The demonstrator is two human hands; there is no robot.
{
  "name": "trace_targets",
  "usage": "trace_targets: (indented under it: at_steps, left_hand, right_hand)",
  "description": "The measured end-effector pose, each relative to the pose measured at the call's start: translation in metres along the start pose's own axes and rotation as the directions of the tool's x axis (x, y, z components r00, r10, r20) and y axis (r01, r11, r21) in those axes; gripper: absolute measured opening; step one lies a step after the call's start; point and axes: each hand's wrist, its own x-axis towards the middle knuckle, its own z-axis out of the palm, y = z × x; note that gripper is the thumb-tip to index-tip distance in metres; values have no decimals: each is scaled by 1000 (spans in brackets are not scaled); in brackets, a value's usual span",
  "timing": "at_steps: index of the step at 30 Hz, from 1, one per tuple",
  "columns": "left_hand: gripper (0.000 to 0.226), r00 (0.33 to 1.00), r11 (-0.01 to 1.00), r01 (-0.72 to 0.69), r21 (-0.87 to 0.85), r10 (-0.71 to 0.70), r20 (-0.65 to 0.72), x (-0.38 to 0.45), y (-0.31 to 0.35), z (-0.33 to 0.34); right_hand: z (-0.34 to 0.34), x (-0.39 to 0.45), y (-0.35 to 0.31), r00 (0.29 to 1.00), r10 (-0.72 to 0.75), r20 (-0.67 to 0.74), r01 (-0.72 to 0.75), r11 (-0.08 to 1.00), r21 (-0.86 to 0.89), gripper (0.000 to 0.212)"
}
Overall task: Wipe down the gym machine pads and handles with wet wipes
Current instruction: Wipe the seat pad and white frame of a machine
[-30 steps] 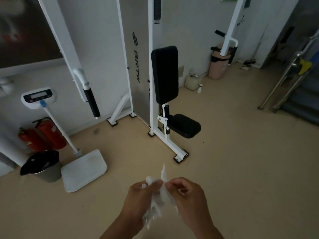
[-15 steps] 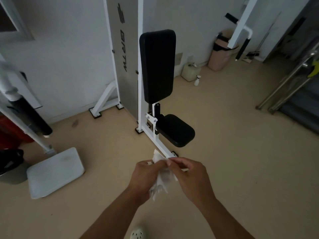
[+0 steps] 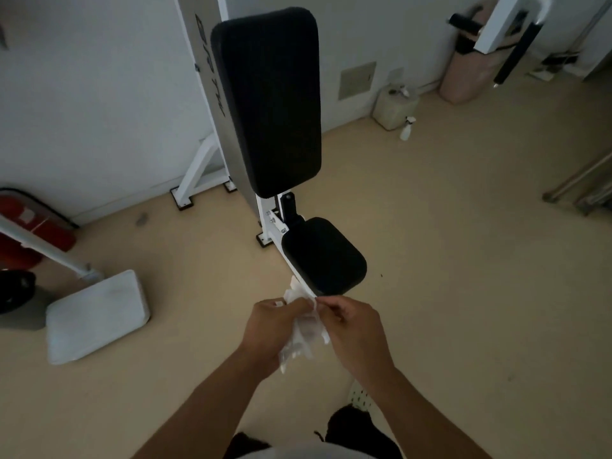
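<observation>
Two black pads make up the machine's upholstery: the upright back pad (image 3: 270,101) at 12 o'clock and the smaller seat pad (image 3: 323,255) below it near centre, both mounted on the white frame (image 3: 275,226). A white scale platform (image 3: 96,314) lies on the floor at 9 o'clock. Left hand (image 3: 271,329) and right hand (image 3: 356,332) meet at 6 o'clock, just short of the seat pad's near edge. Both sets of fingers are pinched on the wet wipe (image 3: 304,329), which hangs crumpled between them. Step in hand, as judged: unfolding the wipe; no pad is contacted yet. The next move calls for spreading the wipe flat and then pressing it onto the seat pad, the nearest surface.
</observation>
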Motion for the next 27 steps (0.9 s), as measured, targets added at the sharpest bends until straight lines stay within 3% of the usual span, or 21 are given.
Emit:
trace_targets:
  at_steps: [6, 9, 12, 15, 20, 24, 27]
  left_hand:
    - [22, 988, 1000, 3, 15, -1, -157, 32, 21, 77]
    - [27, 973, 1000, -4, -22, -2, -229, 48, 39, 94]
    - [39, 955, 999, -6, -51, -9, -296, 73, 59, 95]
    - [25, 949, 994, -37, -101, 3, -315, 100, 79, 87]
    - [23, 948, 968, -61, -241, -20, -319, 146, 108, 64]
    - [20, 934, 942, -52, -332, -72, -350, 171, 134, 51]
    - [26, 936, 899, -65, -432, -95, -339, 184, 141, 49]
  right_hand:
    - [-68, 71, 22, 977, -27, 211, 42, 997, -66, 19]
    - [-77, 105, 22, 970, -99, 223, 134, 980, -149, 18]
    - [-74, 141, 18, 967, -111, 228, 140, 983, -115, 18]
    - [-65, 177, 6, 969, -92, 230, 102, 994, -32, 18]
    - [-46, 233, -23, 967, 121, 225, -164, 969, 183, 22]
    - [-36, 275, -43, 937, 316, 151, -349, 823, 448, 22]
    - [-33, 294, -55, 902, 372, 218, -429, 725, 539, 19]
